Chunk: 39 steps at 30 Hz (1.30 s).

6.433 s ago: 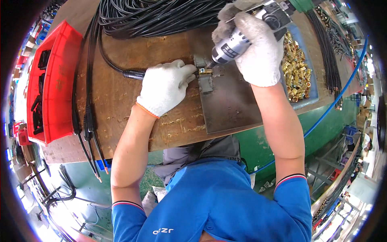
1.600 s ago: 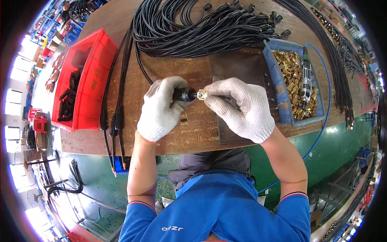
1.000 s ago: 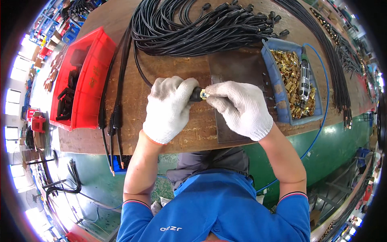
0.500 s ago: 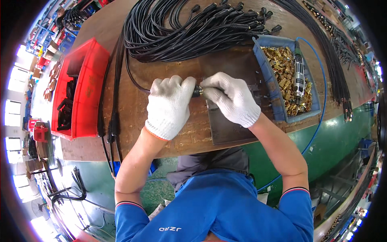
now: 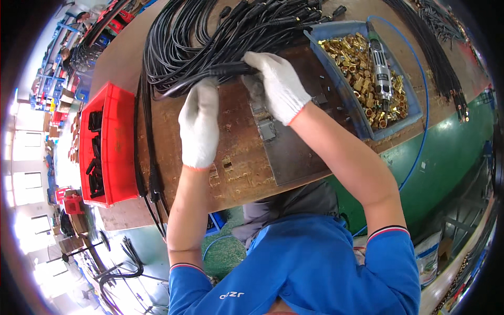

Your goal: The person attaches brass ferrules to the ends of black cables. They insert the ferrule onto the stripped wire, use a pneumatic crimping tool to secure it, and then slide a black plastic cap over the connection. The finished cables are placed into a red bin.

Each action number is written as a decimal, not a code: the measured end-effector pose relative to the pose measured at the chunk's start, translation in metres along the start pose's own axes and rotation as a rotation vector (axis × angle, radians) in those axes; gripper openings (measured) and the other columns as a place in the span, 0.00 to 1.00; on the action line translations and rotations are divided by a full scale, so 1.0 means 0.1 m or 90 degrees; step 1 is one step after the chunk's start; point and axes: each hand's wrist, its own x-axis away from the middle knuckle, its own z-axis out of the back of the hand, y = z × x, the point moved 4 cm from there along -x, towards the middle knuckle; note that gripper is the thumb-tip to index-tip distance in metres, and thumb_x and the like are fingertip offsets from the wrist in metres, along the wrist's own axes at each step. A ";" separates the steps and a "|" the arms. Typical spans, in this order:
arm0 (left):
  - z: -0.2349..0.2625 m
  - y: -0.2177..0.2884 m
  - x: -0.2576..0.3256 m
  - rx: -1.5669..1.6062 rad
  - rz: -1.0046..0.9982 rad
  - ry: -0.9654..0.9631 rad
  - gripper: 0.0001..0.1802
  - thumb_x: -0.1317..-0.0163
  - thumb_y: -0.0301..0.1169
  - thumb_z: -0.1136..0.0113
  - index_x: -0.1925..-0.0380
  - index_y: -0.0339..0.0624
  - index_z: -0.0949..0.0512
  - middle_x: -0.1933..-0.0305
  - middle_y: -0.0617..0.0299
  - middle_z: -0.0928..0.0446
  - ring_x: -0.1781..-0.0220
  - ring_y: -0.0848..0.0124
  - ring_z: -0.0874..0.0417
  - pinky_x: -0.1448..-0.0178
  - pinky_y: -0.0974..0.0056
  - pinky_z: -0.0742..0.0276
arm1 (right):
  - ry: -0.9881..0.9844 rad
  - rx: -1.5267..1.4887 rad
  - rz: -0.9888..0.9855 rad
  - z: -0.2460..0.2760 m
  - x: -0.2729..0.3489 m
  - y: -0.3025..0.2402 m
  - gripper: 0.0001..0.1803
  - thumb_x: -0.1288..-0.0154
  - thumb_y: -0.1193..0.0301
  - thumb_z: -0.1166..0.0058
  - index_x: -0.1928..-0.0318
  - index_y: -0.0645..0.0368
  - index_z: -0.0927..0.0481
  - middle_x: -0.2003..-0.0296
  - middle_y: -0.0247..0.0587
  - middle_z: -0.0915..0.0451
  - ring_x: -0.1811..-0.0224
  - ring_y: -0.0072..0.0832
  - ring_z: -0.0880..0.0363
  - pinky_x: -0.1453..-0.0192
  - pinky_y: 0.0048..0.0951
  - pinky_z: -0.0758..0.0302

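My right hand (image 5: 278,86), in a white knit glove, pinches the end of a black cable connector (image 5: 231,69) above the near side of a cable bundle. From the connector a black cable (image 5: 181,85) trails off to the left, smeared by motion. Just below that cable is my left hand (image 5: 200,123), also gloved, its fingers stretched away from me and slightly blurred; nothing shows in it. Behind both hands lies the large bundle of looped black cables (image 5: 173,47), their connector ends toward the right.
At left stands a red bin (image 5: 118,152) with black plastic parts. A blue tray (image 5: 362,123) at right holds brass fittings (image 5: 362,79) and a power screwdriver (image 5: 380,71) with a blue hose (image 5: 426,110). A dark plate (image 5: 294,157) lies on the brown table (image 5: 241,184). More cables (image 5: 436,63) hang at far right.
My hands have moved away from me, carrying the connector from the table's middle to the bundle. My left hand has come off the connector, which the right hand still grips.
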 end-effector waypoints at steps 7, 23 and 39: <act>-0.54 -0.06 -0.91 0.626 0.064 -0.120 0.33 0.16 0.60 0.52 0.51 0.34 0.24 0.75 0.65 0.35 0.65 0.66 0.29 0.43 0.55 0.22 | 0.131 0.312 0.217 0.05 -0.12 -0.06 0.21 0.25 0.57 0.41 0.48 0.64 0.13 0.58 0.40 0.11 0.54 0.32 0.14 0.44 0.33 0.21; -1.04 -0.45 -0.86 0.172 -0.024 -0.215 0.11 0.28 0.23 0.48 0.65 0.33 0.17 0.71 0.65 0.17 0.68 0.78 0.20 0.65 0.66 0.24 | -0.006 0.118 0.300 0.28 -0.54 0.17 0.21 0.24 0.57 0.41 0.58 0.65 0.07 0.66 0.38 0.10 0.62 0.22 0.16 0.51 0.30 0.21; -0.40 -0.42 -0.04 0.413 0.256 0.095 0.35 0.16 0.64 0.57 0.60 0.44 0.18 0.69 0.62 0.20 0.78 0.75 0.27 0.74 0.66 0.32 | 0.042 0.197 0.243 0.56 0.10 0.10 0.24 0.21 0.57 0.38 0.38 0.65 0.15 0.48 0.40 0.12 0.46 0.28 0.15 0.36 0.30 0.22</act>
